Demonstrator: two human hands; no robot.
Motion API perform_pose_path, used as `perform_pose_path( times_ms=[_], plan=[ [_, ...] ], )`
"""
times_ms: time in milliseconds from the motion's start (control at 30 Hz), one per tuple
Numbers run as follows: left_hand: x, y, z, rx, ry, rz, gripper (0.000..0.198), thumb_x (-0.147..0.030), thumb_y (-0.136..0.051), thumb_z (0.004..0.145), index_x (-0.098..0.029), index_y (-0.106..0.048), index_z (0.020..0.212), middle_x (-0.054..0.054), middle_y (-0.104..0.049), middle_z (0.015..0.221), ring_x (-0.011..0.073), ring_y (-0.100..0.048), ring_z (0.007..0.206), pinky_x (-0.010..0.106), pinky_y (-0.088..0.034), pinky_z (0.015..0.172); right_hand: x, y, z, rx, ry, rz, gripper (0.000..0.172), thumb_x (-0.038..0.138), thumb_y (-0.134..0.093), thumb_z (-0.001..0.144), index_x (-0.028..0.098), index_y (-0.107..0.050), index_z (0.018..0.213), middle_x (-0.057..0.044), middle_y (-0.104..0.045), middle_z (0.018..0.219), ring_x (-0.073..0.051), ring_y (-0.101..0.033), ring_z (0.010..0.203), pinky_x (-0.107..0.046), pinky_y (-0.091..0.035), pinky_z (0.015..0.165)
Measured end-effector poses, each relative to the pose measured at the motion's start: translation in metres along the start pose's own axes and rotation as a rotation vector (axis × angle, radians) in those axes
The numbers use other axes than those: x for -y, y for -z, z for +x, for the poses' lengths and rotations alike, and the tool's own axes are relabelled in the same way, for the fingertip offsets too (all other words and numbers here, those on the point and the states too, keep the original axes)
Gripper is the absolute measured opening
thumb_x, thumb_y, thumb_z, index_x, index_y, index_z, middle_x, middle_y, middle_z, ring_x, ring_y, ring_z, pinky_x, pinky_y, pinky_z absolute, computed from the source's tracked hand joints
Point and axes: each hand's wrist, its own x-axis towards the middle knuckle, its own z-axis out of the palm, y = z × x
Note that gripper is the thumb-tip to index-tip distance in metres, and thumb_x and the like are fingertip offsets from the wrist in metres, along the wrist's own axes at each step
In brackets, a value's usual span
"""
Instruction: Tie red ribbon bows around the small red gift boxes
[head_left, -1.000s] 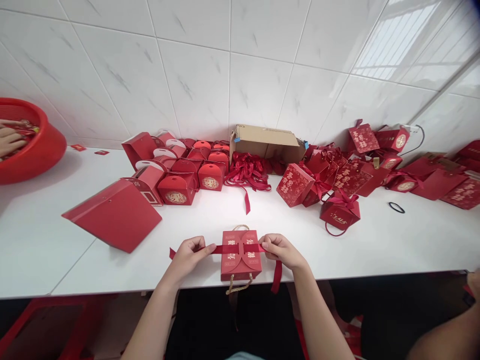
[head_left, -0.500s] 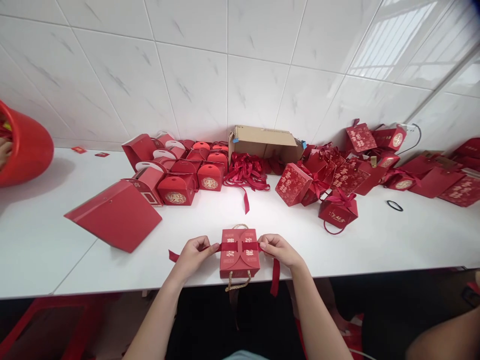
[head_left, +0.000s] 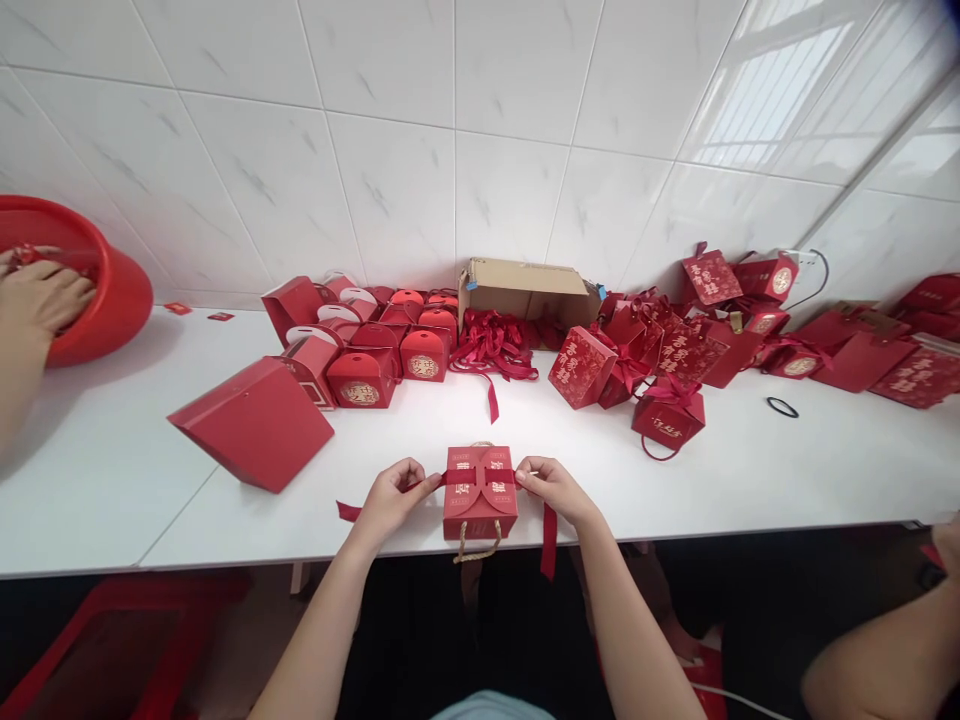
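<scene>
At six o'clock, on the table's (head_left: 405, 425) near edge, sits a red box (head_left: 480, 500) with pale-gold lettering, curved top flaps and rope handles (head_left: 478, 557) at twelve and six. Left hand (head_left: 394, 498) at nine, right hand (head_left: 553, 488) at three pinch the dark-red ribbon (head_left: 550, 545) crossing its top.

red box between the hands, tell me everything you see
The red box, apparently card, sits upright and closed at the near edge of the white table. Curved flaps meet on top, printed with pale gold characters. A twisted cord handle hangs in front; part of another shows behind. A dark red ribbon crosses the top, pinched either side by the left hand and right hand.
</scene>
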Motion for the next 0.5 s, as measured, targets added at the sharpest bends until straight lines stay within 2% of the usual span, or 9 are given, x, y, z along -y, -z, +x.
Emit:
perform_pose_path(
  times_ms=[67,100,200,233,267,300,333,433,500],
  plan=[
    [0.003,0.001,-0.002,-0.051,-0.013,-0.001,0.037,-0.053,-0.065,0.069,-0.019,-0.050,0.073,-0.003,-0.047,0.064,0.0122,-0.046,0.059,0.023,-0.038,0.056,0.000,0.000,-0.002,-0.032,-0.009,-0.024,0.036,0.052,-0.061,0.077,0.018,-0.053,0.074,0.002,-0.053,0.069,-0.011,-0.045,0.062,-0.024,-0.036,0.061],
    [0.004,0.001,-0.004,-0.117,-0.033,0.018,0.036,-0.052,-0.065,0.069,-0.019,-0.052,0.076,-0.002,-0.051,0.069,0.0139,-0.050,0.064,0.024,-0.040,0.060,0.000,0.001,-0.003,-0.071,-0.011,-0.048,0.035,0.053,-0.061,0.078,0.018,-0.054,0.078,0.001,-0.055,0.074,-0.012,-0.047,0.065,-0.025,-0.038,0.063],
    [0.009,0.004,-0.017,-0.406,-0.136,0.156,0.031,-0.049,-0.063,0.071,-0.021,-0.056,0.082,0.004,-0.057,0.092,0.0209,-0.055,0.090,0.029,-0.044,0.078,0.002,0.004,-0.011,-0.335,0.038,-0.153,0.037,0.055,-0.058,0.079,0.020,-0.057,0.091,-0.004,-0.059,0.094,-0.017,-0.053,0.081,-0.029,-0.042,0.072],
    [0.009,0.005,-0.023,-0.471,-0.158,0.201,0.028,-0.047,-0.062,0.073,-0.021,-0.058,0.083,0.005,-0.057,0.096,0.0221,-0.054,0.094,0.030,-0.043,0.082,0.004,0.005,-0.015,-0.434,0.063,-0.185,0.037,0.054,-0.057,0.079,0.020,-0.057,0.093,-0.006,-0.058,0.098,-0.018,-0.053,0.085,-0.030,-0.042,0.075],
    [0.008,0.005,-0.031,-0.487,-0.162,0.232,0.025,-0.045,-0.060,0.075,-0.021,-0.059,0.082,0.005,-0.058,0.095,0.0223,-0.055,0.094,0.030,-0.043,0.083,0.006,0.005,-0.019,-0.501,0.079,-0.205,0.036,0.054,-0.056,0.081,0.020,-0.057,0.093,-0.006,-0.058,0.098,-0.018,-0.053,0.085,-0.030,-0.042,0.076],
    [0.007,0.005,-0.038,-0.452,-0.145,0.246,0.023,-0.044,-0.058,0.078,-0.021,-0.061,0.082,0.005,-0.059,0.092,0.0219,-0.056,0.089,0.030,-0.043,0.080,0.009,0.004,-0.025,-0.516,0.080,-0.211,0.035,0.054,-0.054,0.082,0.020,-0.058,0.091,-0.005,-0.059,0.093,-0.017,-0.054,0.081,-0.030,-0.042,0.074],
    [0.005,0.004,-0.046,-0.379,-0.118,0.243,0.024,-0.044,-0.056,0.080,-0.021,-0.063,0.081,0.005,-0.061,0.088,0.0214,-0.057,0.084,0.029,-0.044,0.076,0.012,0.003,-0.032,-0.475,0.062,-0.204,0.036,0.054,-0.051,0.084,0.019,-0.059,0.088,-0.004,-0.059,0.083,-0.016,-0.053,0.073,-0.030,-0.042,0.069],
    [-0.002,-0.004,-0.063,-0.086,-0.045,0.217,0.027,-0.044,-0.050,0.084,-0.023,-0.067,0.088,0.005,-0.066,0.089,0.0226,-0.060,0.083,0.028,-0.044,0.071,0.019,-0.008,-0.050,-0.150,-0.058,-0.158,0.044,0.055,-0.040,0.090,0.017,-0.062,0.084,0.000,-0.055,0.060,-0.012,-0.047,0.052,-0.027,-0.039,0.055],
    [-0.003,-0.010,-0.067,0.034,0.009,0.201,0.029,-0.043,-0.048,0.085,-0.026,-0.066,0.101,0.005,-0.067,0.099,0.0242,-0.061,0.093,0.029,-0.044,0.077,0.019,-0.017,-0.057,0.015,-0.144,-0.144,0.046,0.057,-0.036,0.090,0.017,-0.060,0.086,0.001,-0.057,0.055,-0.011,-0.045,0.045,-0.025,-0.036,0.049]
  ],
)
